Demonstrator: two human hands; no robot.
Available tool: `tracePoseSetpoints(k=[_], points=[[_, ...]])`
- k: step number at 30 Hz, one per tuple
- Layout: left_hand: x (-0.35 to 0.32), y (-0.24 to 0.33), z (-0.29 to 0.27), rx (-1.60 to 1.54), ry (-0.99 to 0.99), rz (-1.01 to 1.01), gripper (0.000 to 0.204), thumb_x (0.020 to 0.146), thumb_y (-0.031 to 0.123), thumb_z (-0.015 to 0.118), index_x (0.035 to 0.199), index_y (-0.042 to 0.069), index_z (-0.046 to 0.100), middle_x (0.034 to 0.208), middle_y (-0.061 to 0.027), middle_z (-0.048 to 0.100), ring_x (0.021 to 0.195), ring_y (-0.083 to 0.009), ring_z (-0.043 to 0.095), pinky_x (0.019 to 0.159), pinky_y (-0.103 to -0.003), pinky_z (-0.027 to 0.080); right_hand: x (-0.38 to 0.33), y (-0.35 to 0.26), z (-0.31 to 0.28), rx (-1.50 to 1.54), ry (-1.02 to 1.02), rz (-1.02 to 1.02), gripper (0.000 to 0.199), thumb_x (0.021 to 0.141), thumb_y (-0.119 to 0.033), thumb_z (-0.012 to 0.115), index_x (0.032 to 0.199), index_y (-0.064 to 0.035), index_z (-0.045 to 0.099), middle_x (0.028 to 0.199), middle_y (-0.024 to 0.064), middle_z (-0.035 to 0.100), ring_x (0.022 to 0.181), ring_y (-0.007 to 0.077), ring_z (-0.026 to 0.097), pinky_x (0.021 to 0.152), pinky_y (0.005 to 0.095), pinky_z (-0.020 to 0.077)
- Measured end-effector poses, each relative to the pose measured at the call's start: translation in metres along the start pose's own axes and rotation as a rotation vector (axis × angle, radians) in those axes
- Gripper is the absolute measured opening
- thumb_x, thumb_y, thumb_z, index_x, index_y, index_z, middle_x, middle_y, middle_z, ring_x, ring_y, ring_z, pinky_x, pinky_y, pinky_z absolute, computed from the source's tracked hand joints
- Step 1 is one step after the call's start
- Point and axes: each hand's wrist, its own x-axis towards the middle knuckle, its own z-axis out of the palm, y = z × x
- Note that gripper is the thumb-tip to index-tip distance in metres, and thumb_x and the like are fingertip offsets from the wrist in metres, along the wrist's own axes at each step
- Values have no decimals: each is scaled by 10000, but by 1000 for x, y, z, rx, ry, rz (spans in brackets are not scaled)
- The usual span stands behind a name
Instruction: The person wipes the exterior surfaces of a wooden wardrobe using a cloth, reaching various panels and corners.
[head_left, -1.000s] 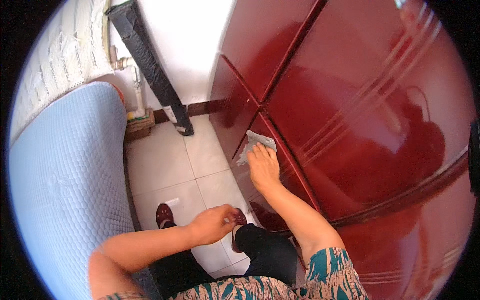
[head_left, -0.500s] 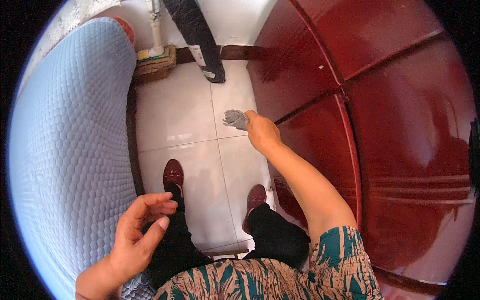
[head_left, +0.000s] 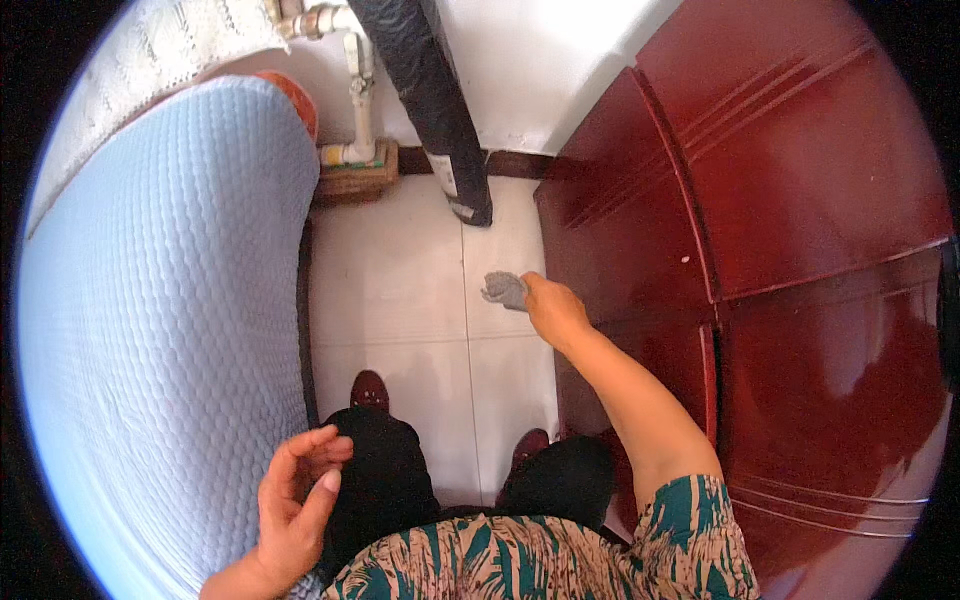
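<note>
My right hand (head_left: pixel 556 312) is closed around a bunched grey cloth (head_left: pixel 506 290), whose loose folds stick out to the left of the fingers. Hand and cloth are beside the glossy dark red cabinet (head_left: pixel 640 240), above the pale floor tiles; whether they touch the cabinet I cannot tell. At the lower left, my left hand (head_left: pixel 300 495) hangs in the air over my left leg, fingers loosely bent and apart from the thumb, with nothing in it.
A bed with a light blue quilted cover (head_left: pixel 190 270) runs along the left. Ahead, a long black wrapped roll (head_left: pixel 440 120) leans down to the white tiled floor (head_left: pixel 390 270). White pipes (head_left: pixel 361 100) come down onto a brownish block (head_left: pixel 360 178) by the wall. My dark red shoes (head_left: pixel 369 391) stand below.
The view has tilted, so the room sits lower and farther right in the picture. My right hand still grips the cloth beside the cabinet; my left hand stays empty.
</note>
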Motion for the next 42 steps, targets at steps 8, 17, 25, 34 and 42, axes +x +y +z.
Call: tracePoseSetpoints(k=[8,17,25,34,42], points=[[13,-16,-2,-63,128,-68,376,892,-34,492,1266,5,463,1153,-109,573,1086,-179,544,975,-309,405,-1,18,-4,26,-41,66,206,900,-152,455,1065,-76,553,952,241,631,914,436,596,776,522,458],[6,4,11,-3,29,-60,365,892,-34,495,1253,4,466,1168,-125,567,1094,-185,542,959,-299,411,-62,20,48,465,-16,105,252,912,-183,516,1119,-43,545,873,244,622,853,381,618,736,414,466],[13,-4,31,202,-77,25,348,888,-32,521,1233,-4,485,1144,-115,588,1066,-177,560,928,-295,442,-115,15,38,499,-87,14,243,923,-167,504,1125,-39,547,875,236,626,842,381,617,728,416,466],[81,30,60,633,-498,173,340,865,-12,562,1202,2,525,1026,-119,622,935,-178,616,791,-286,501,-142,33,30,571,-145,71,263,919,-167,506,1145,-37,539,929,253,621,895,404,609,747,427,472],[131,14,46,537,-190,44,433,850,-62,539,1272,13,479,1157,-130,585,1077,-216,566,937,-327,449,-103,23,28,563,-73,3,293,863,-87,529,1150,-29,537,1044,218,617,942,412,586,760,450,479]])
